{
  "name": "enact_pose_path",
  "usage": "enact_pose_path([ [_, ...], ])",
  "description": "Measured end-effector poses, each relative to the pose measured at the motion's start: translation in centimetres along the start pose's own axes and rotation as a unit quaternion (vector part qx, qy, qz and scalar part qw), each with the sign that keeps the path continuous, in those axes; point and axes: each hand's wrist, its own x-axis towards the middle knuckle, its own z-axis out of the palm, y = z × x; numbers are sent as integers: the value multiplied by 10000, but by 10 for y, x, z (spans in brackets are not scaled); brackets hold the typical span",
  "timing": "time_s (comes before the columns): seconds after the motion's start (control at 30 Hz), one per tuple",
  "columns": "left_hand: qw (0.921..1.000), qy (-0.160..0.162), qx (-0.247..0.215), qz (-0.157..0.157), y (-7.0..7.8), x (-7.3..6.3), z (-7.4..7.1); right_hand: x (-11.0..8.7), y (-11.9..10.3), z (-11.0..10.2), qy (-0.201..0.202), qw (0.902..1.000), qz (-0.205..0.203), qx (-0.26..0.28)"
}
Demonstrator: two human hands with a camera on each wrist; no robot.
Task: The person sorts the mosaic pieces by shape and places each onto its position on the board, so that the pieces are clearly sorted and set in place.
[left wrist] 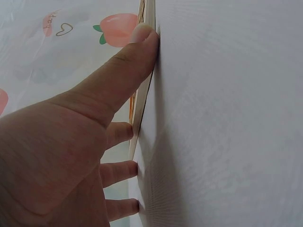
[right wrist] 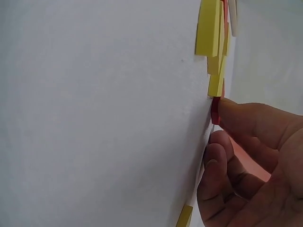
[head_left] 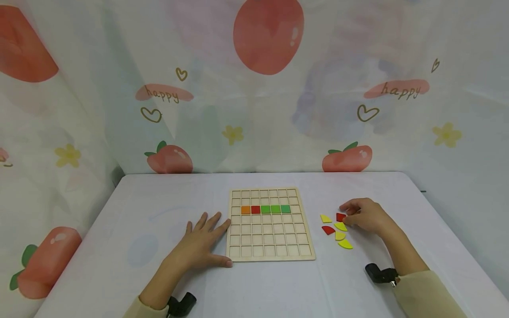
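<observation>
My left hand is spread at the left side of a wooden grid board. Its thumb lies against the board's near edge in the left wrist view, and the other fingertips reach down to the table. In the board's third row sit an orange square, a red square and several green squares. My right hand bends over a red piece right of the board. The thumb touches this piece; the index fingertip stands just beyond it.
Around the right hand lie several yellow pieces and a red wedge-shaped piece. One yellow piece shows low in the right wrist view. A white cloth covers the table, with a printed curtain behind it.
</observation>
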Motion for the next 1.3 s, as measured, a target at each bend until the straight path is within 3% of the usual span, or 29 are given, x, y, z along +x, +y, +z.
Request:
enact_pose_path([
  [0.63,10000,18,-95,3,1,0,-1,0,1,2,108,9994,-314,66],
  [1.3,9999,28,-153,9,1,-1,-1,1,-15,1,139,9972,-296,666],
])
